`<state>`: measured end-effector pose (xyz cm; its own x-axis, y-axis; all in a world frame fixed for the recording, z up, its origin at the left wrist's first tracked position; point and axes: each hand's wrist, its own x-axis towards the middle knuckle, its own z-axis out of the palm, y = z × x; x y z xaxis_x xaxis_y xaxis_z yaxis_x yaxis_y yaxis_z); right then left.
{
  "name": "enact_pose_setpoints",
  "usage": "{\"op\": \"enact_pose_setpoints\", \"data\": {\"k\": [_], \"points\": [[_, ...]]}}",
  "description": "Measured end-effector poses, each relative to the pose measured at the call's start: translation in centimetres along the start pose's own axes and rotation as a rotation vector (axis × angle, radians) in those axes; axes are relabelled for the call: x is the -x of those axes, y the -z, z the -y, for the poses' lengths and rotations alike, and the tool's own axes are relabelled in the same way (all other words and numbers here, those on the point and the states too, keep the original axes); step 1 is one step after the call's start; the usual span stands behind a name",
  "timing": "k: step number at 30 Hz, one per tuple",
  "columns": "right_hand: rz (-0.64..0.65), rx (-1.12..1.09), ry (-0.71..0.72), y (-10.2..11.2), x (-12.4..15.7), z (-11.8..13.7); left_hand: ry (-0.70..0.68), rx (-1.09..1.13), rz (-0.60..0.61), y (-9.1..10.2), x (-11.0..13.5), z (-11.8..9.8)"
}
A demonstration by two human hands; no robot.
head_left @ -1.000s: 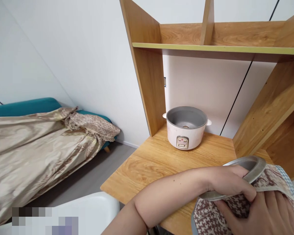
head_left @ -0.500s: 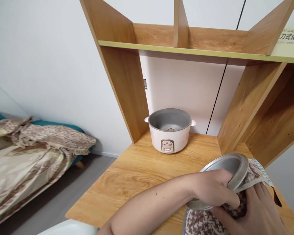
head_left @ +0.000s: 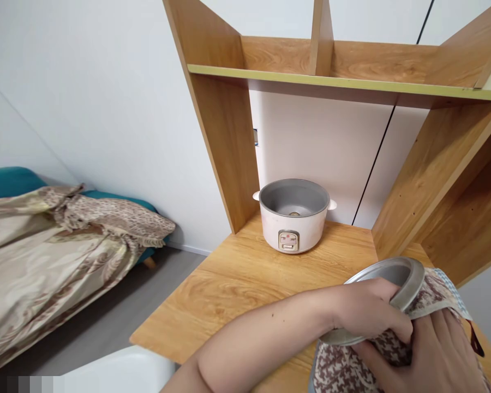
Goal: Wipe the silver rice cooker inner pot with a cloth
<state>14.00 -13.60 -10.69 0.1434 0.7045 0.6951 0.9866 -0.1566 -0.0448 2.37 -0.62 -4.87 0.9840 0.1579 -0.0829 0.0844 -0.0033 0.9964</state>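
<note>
My left hand (head_left: 368, 311) grips the rim of a grey metal inner pot (head_left: 387, 275), tilted toward me at the lower right. My right hand (head_left: 437, 355) presses a brown-and-white patterned cloth (head_left: 347, 368) against the pot's outer wall. Both hands are over the front right of the wooden desk (head_left: 237, 284). A white rice cooker body (head_left: 293, 215) with no lid and an empty grey cavity stands at the back of the desk, apart from my hands.
A wooden shelf unit (head_left: 225, 125) rises around the desk, with side panels left and right of the cooker. To the left stands a teal sofa (head_left: 8, 180) under a beige patterned cover (head_left: 45, 256). A white chair edge (head_left: 126, 371) shows below.
The view swung right and then partly back left. My hands keep hold of the pot and cloth, with the right hand shifted slightly on the cloth.
</note>
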Motion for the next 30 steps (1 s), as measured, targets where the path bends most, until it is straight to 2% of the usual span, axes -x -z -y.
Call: {"op": "enact_pose_setpoints", "data": {"k": [7,16,21,30], "points": [[-0.024,0.079,-0.048,-0.1,0.2,1.8,0.019,0.017,-0.037,0.3,0.0,0.0],[0.024,-0.018,0.013,0.2,-0.1,-0.7,0.097,-0.170,0.020,-0.1,0.6,-1.0],[0.058,-0.097,0.051,0.4,-0.4,-2.0,0.079,-0.186,0.050,-0.3,0.5,-0.9],[0.006,-0.042,0.017,0.0,-0.3,-0.9,0.074,-0.171,0.014,0.0,0.6,-1.2]]}}
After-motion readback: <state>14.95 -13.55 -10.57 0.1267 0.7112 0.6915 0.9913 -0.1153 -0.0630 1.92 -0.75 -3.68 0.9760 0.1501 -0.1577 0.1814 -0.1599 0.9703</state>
